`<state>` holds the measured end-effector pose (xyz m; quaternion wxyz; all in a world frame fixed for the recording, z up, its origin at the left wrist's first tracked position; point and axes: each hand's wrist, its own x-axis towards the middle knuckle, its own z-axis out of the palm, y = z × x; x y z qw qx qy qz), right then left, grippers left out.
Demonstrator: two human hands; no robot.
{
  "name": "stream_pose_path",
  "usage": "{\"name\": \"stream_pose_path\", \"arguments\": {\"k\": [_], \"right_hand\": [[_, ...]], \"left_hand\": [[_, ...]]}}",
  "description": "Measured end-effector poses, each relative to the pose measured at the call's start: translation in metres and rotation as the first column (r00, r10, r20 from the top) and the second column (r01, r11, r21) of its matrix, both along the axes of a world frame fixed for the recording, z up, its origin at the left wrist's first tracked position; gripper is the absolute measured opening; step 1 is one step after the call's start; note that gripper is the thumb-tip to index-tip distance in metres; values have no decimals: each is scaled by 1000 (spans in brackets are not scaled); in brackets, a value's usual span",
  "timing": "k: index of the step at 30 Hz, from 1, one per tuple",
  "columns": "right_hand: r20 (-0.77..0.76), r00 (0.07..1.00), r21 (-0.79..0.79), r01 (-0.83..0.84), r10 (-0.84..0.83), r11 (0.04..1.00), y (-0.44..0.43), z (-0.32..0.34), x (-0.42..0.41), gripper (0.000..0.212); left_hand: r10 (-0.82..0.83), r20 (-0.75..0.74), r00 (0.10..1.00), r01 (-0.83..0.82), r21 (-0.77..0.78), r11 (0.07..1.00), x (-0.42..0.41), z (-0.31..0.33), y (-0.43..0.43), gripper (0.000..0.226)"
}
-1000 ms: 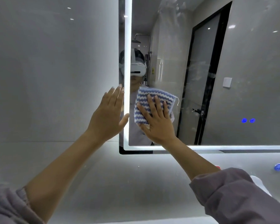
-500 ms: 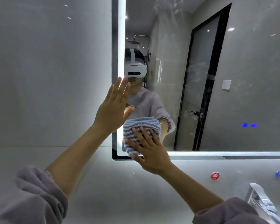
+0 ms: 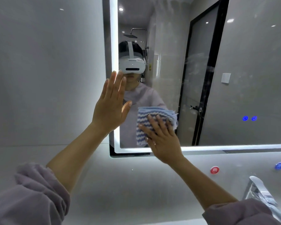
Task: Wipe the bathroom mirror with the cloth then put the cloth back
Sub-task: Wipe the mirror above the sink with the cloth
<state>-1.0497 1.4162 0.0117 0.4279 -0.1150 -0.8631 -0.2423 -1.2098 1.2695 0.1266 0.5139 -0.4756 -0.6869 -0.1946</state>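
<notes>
Since half a second ago the right hand (image 3: 162,143) has slid the cloth (image 3: 146,120) away from the mirror's bottom-left corner, rightward and a little upward; the left hand (image 3: 110,108) has barely shifted.

Right-hand fingers lie spread and straight, pressing the cloth flat on the mirror (image 3: 250,78) just above its lower edge. The left hand is raised with straight fingers over the lit strip (image 3: 114,46) along the mirror's left side, just left of the cloth and higher; whether it touches the glass cannot be told.

Left of that hand runs a glossy pale grey wall (image 3: 47,78). The glass right of the cloth looks smeared and hazy, with two small blue lights (image 3: 249,118) glowing in it. The cloth is folded square and nubbly, with wavy blue and white stripes. Below and right of the right hand sit a round red button (image 3: 214,170), a round blue button (image 3: 279,165) and a shiny metal tap (image 3: 259,190). Both forearms are bare, with soft mauve sleeves pushed back.
</notes>
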Motion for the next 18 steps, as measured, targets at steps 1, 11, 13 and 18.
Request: {"name": "stream_pose_path", "arguments": {"k": [1, 11, 13, 18], "right_hand": [[-24, 1000, -24, 17, -18, 1000, 4, 6, 4, 48], [-324, 928, -338, 68, -184, 939, -1, 36, -8, 60], [-258, 954, -284, 75, -152, 956, -10, 17, -16, 60], [-61, 998, -85, 17, -22, 996, -42, -43, -37, 54]], "left_hand": [[-2, 3, 1000, 2, 2, 1000, 0, 0, 0, 73], [-4, 27, 1000, 4, 12, 1000, 5, 0, 1, 73], [-7, 41, 999, 7, 19, 1000, 6, -3, 2, 72], [-42, 34, 999, 41, 30, 999, 6, -4, 3, 70]]}}
